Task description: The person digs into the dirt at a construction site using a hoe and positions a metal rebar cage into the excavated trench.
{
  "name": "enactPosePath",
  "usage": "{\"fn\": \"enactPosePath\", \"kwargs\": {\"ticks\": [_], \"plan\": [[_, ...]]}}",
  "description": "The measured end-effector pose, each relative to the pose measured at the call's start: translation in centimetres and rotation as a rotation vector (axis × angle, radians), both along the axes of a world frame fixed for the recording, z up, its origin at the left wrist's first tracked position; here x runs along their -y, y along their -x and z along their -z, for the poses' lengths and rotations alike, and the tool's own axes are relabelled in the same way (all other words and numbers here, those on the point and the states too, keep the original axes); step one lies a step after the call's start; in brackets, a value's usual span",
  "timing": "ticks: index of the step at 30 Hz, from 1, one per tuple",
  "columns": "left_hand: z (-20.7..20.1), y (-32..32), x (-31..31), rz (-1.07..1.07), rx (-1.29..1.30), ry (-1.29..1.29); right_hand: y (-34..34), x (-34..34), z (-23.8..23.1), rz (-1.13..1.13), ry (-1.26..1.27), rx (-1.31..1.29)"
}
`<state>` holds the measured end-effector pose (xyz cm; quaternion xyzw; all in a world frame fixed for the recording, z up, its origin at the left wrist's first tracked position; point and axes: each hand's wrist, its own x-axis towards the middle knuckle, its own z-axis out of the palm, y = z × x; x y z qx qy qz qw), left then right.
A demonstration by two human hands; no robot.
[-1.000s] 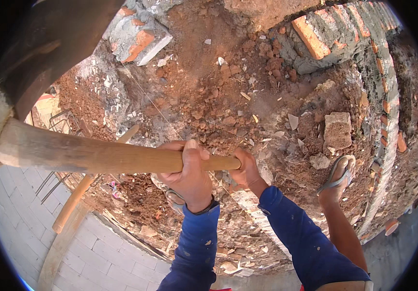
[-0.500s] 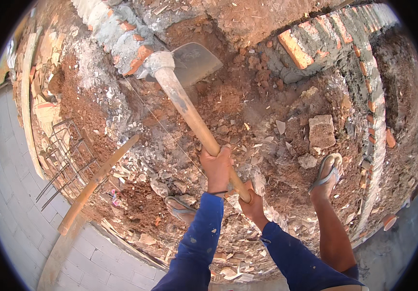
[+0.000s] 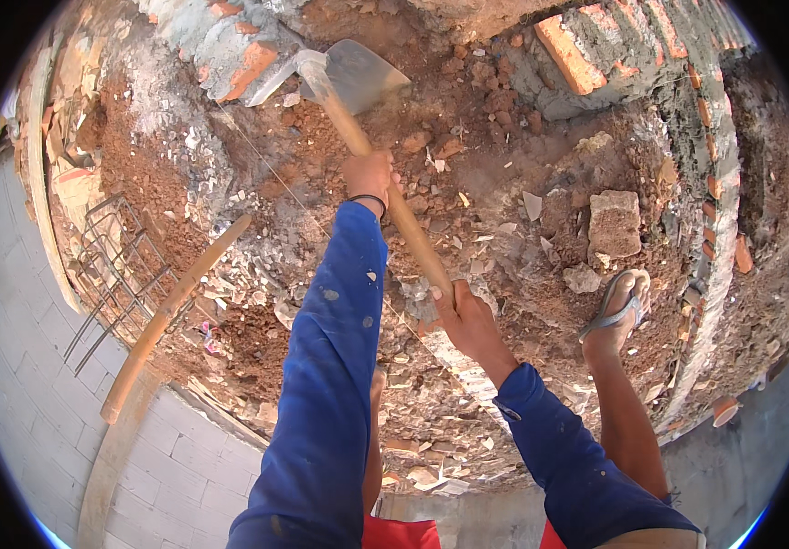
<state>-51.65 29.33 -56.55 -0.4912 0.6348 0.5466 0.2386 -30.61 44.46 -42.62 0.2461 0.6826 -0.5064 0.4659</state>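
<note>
A hoe (image 3: 420, 240) with a long wooden handle and a wide metal blade slants across the middle. Its blade lies at the upper centre, against reddish soil, beside a mortared brick wall end (image 3: 252, 69). My left hand (image 3: 371, 176) is wrapped round the handle partway up, below the head. Lower down, near the butt end, my right hand (image 3: 472, 320) grips the same handle. Both arms wear blue sleeves. A thin string line (image 3: 271, 169) runs diagonally under the hoe and my left arm.
A second mortared brick wall (image 3: 577, 59) stands at the upper right. My sandalled foot (image 3: 621, 306) is beside a loose block (image 3: 614, 224). At left are a steel rebar cage (image 3: 120, 261), a loose wooden handle (image 3: 175, 316) and a grey block wall (image 3: 24, 274). Broken rubble covers the soil.
The hoe has moved away from me, its blade now farther up by the soil. My left hand has slid up the handle toward the head; my right hand has also moved forward.
</note>
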Motion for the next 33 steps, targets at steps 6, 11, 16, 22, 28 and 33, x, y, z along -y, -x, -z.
{"fn": "enactPosePath", "kwargs": {"ticks": [6,11,16,22,28,33], "plan": [[-1.8,-5.3,-3.5,0.046,0.314,-0.075,-1.6,-0.7,-7.6,0.009,-0.087,0.031],[-2.1,-5.4,-1.0,-0.060,0.275,-0.207,-0.9,-2.0,-9.9,-0.178,-0.111,0.046],[-7.3,-9.5,0.2,-0.016,0.300,-0.266,-2.2,-1.1,-15.1,-0.169,-0.120,0.072],[-23.9,-24.7,-7.6,-0.151,0.158,-0.326,-17.5,-4.9,-29.2,-0.143,-0.398,0.312],[-33.9,-32.8,-10.2,-0.194,0.310,-0.389,-26.2,-6.1,-38.4,-0.072,-0.448,0.343],[-37.4,-17.4,-5.5,-0.212,-0.222,-0.306,-17.2,-4.3,-27.1,-0.051,-0.222,-0.117]]}}
